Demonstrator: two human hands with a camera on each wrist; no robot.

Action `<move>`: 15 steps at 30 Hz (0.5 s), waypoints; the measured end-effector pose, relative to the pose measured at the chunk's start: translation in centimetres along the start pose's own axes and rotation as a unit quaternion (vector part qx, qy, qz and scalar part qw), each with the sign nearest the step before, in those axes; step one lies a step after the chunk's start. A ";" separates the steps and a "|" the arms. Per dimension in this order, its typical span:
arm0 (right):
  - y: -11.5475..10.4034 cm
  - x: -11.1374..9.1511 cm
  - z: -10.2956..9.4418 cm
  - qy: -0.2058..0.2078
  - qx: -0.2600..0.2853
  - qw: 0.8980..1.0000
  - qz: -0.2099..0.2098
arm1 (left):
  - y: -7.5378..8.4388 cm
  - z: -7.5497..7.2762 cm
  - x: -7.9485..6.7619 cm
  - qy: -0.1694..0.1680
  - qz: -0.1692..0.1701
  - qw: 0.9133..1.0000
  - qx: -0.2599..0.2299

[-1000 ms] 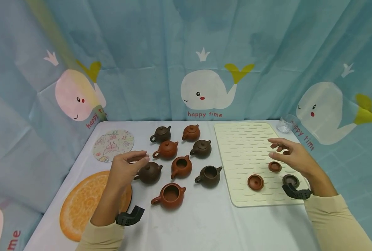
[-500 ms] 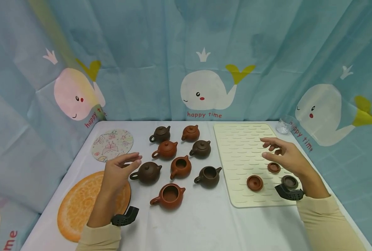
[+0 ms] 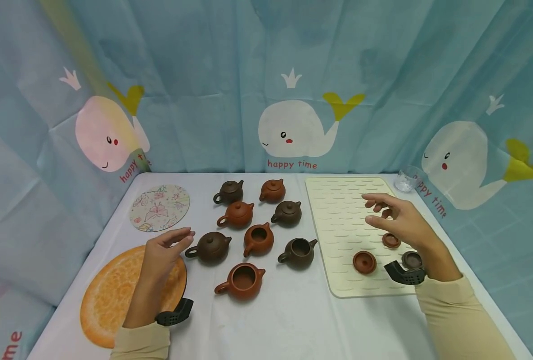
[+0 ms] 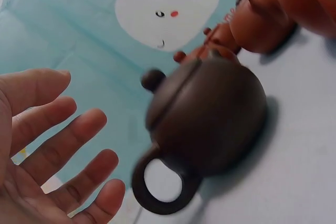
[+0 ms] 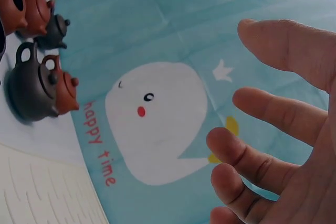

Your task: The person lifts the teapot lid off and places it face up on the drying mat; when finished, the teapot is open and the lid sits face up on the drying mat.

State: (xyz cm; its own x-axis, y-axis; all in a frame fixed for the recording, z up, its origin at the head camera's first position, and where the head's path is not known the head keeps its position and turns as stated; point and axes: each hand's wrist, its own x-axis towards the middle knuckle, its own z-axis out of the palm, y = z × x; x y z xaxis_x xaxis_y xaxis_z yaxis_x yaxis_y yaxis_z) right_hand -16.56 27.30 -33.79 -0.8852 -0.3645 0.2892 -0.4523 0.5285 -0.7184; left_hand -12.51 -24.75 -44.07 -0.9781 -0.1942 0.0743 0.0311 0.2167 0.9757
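Note:
My left hand (image 3: 160,255) hovers beside the handle of a dark brown lidded teapot (image 3: 212,248), apart from it, fingers loosely bent and holding nothing. In the left wrist view that same teapot (image 4: 210,114) fills the middle. Over the cream mat (image 3: 338,225) hangs my right hand (image 3: 401,222), its fingers relaxed around nothing. Near it on the mat lie two reddish lids (image 3: 364,263) and a dark lid (image 3: 412,260), partly covered by the wrist strap. Three teapots stand lidless: a reddish one (image 3: 259,240), a dark one (image 3: 299,253) and a front reddish one (image 3: 244,282).
Several lidded teapots, among them a reddish one (image 3: 238,215) and a dark one (image 3: 288,213), stand farther back. An orange round mat (image 3: 109,300) and a patterned round mat (image 3: 158,207) lie at left. A clear glass (image 3: 407,180) stands back right, before the curtain (image 3: 212,125).
Both hands have drifted left, the left one away from the dark lidded teapot, the right one farther over the mat. The teapots and lids keep their places.

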 end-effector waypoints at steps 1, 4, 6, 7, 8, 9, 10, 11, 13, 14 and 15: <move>-0.1 0.1 0.1 -0.001 0.003 1.000 0.001 | -0.3 0.0 0.1 0.001 -0.004 1.000 0.001; -0.5 0.4 0.3 -0.006 0.007 1.000 0.000 | -1.2 0.0 0.3 0.001 -0.013 1.000 0.004; -0.8 0.6 0.5 -0.008 0.011 1.000 -0.004 | -1.8 0.0 0.5 0.000 -0.018 1.000 -0.002; -0.9 0.7 0.6 -0.009 0.014 1.000 -0.008 | -2.1 0.0 0.5 -0.001 -0.021 1.000 0.000; -1.0 0.9 0.7 -0.010 0.016 1.000 -0.012 | -2.4 0.0 0.6 -0.002 -0.026 1.000 -0.001; -1.2 1.0 0.8 -0.011 0.018 1.000 -0.016 | -2.7 0.0 0.7 -0.004 -0.031 1.000 0.003; -1.3 1.2 1.0 -0.012 0.022 0.999 -0.022 | -2.9 0.0 0.7 -0.005 -0.036 0.999 0.008; -1.4 1.4 1.2 -0.014 0.024 0.999 -0.027 | -3.2 -0.1 0.8 -0.008 -0.042 0.999 0.008; -1.7 1.8 1.6 -0.017 0.028 0.999 -0.038 | -3.7 -0.1 0.8 -0.010 -0.052 0.999 0.013; -1.9 2.0 1.7 -0.018 0.027 0.999 -0.042 | -3.9 -0.1 0.8 -0.010 -0.054 0.998 0.014; -2.0 2.2 1.9 -0.020 0.031 0.998 -0.047 | -4.1 -0.1 0.7 -0.009 -0.054 0.998 0.017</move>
State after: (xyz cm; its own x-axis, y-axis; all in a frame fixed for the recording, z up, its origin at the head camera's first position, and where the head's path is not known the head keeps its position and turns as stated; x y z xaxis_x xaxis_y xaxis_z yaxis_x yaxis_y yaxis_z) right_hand -17.37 23.98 -32.91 -0.8340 -0.4406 0.3322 -0.5240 0.4435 -0.7271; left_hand -13.31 -25.88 -47.94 -0.9791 -0.2007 -0.0343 -0.0807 0.2279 0.9703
